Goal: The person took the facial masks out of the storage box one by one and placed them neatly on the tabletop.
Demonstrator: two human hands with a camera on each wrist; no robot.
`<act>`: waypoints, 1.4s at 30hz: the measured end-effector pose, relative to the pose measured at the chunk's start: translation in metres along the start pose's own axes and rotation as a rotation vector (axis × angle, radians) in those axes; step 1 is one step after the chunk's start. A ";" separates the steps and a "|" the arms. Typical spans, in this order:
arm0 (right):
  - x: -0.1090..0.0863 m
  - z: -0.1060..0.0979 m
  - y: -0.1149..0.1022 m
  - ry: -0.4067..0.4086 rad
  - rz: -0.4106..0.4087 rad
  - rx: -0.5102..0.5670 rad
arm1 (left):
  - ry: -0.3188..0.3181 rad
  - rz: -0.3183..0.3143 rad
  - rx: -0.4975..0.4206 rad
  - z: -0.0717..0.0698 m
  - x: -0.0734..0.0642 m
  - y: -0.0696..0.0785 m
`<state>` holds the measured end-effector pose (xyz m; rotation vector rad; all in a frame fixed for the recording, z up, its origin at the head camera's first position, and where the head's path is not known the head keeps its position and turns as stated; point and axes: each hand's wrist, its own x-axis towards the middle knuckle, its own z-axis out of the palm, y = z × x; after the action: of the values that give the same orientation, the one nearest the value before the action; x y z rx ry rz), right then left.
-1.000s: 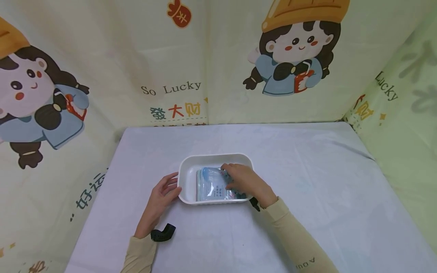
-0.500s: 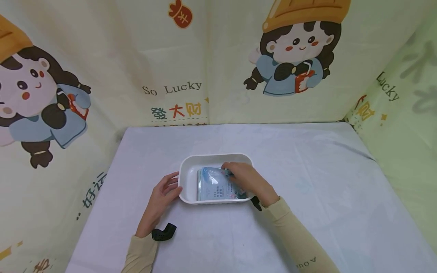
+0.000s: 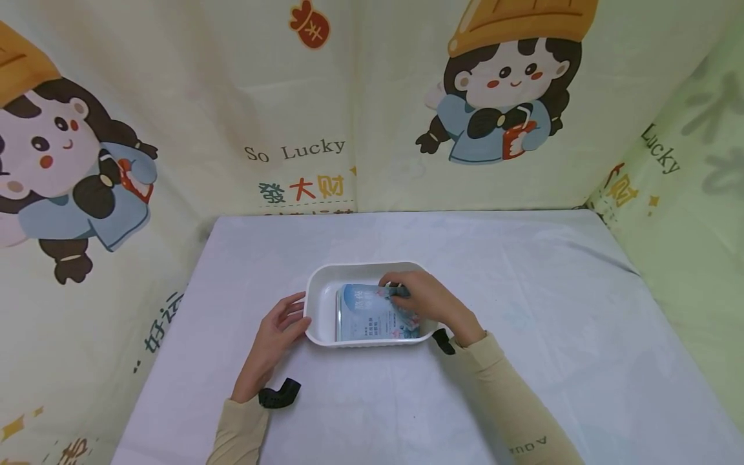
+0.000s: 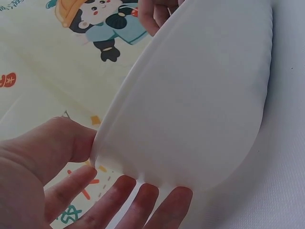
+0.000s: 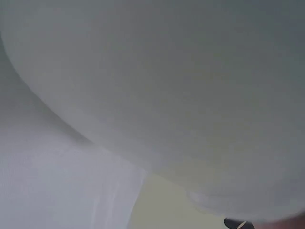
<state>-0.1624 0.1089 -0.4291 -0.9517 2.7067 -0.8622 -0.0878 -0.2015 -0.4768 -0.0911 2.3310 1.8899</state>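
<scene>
Packet [image 3: 369,316] lies printed face up on the tray [image 3: 321,310] floor, near the middle and partly under my right hand [image 3: 427,297]. Tray sits on the table [image 3: 523,290].

Right hand: fingers bent at the packet's far edge, thumb on its face. Looks like a pinch; how firm, I cannot tell. Left hand [image 3: 279,332]: loosely spread, thumb at the rim, fingertips against the outer end wall. More a brace than a grip, I judge.

Risks as I see them. The wrapping looks smooth, so a shallow pinch could slide off that edge. The packet's left edge shows a double line; if that is a second one beneath, both might come away together, or the lower one be dragged askew.

The wrist camera [image 3: 444,341] hangs just beside the tray's near right corner, and its view is nearly all tray wall. A low sweep of that wrist could knock the rim and turn the tray. My left hand, braced at one end only, might not check a skid on the cloth.
</scene>
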 end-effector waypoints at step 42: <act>-0.030 -0.085 0.009 0.050 -0.114 0.233 | 0.013 -0.013 0.018 0.002 0.001 0.002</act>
<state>-0.1699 0.1734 -0.3654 -1.0525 2.5383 -1.2071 -0.0885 -0.1988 -0.4757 -0.1158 2.3495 1.8674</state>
